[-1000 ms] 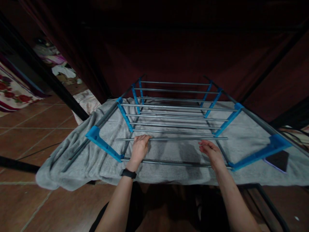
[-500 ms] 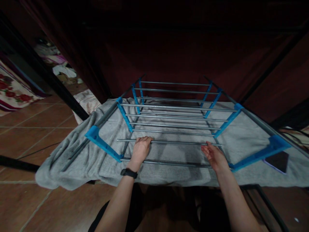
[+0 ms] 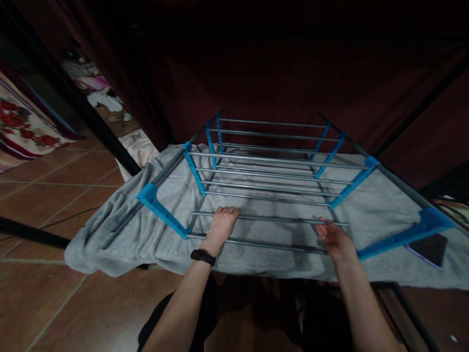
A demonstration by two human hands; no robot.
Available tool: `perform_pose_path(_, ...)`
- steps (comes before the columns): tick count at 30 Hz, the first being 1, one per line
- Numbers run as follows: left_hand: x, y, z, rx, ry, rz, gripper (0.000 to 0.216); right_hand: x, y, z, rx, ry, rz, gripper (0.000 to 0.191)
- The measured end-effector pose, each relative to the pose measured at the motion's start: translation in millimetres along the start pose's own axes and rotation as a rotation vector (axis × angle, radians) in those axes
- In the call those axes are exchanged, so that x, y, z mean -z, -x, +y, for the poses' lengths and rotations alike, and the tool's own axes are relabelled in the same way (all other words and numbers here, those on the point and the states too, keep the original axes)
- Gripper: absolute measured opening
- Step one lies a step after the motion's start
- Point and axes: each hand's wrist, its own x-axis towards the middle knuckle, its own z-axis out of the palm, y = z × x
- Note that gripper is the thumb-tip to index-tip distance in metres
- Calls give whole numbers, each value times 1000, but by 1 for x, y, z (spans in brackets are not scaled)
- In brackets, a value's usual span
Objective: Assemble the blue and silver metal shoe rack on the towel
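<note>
A grey metal rod (image 3: 276, 219) lies crosswise in front of me, low over the blanket. My left hand (image 3: 222, 226) is closed over it left of the middle, wearing a black wristband. Near the rod's right end, my right hand (image 3: 334, 238) pinches it, palm turned inward. Both ends of this rod stick out loose. Around and behind it stands a rack frame of metal tubes and blue plastic brackets; the front left bracket (image 3: 164, 215) and front right bracket (image 3: 403, 237) flank my hands. A lower crossbar (image 3: 271, 245) runs between these two.
The rack rests on a grey blanket (image 3: 146, 239) spread over a low surface. A phone (image 3: 428, 248) lies beneath the front right bracket. Dark posts (image 3: 88, 112) stand at the left, above a tiled floor (image 3: 32, 293). A dark red panel (image 3: 271, 83) closes off the back.
The whole scene has shifted slightly right as my view turned. Both hands keep hold of the rod, with little movement relative to the rack.
</note>
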Motion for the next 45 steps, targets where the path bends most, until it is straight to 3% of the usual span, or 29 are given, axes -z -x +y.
perform_pose_path(22, -10, -1, 13, -53, -7, -65, 23, 7, -5, -4, 23, -10, 96, 15)
perform_pose_path(36, -12, 0, 16, -40, -5, -54, 23, 12, -8, -1, 29, 8, 81, 21)
perform_pose_path(45, -11, -4, 19, -22, -23, -126, 24, 14, -10, -1, 23, 30, 108, 18)
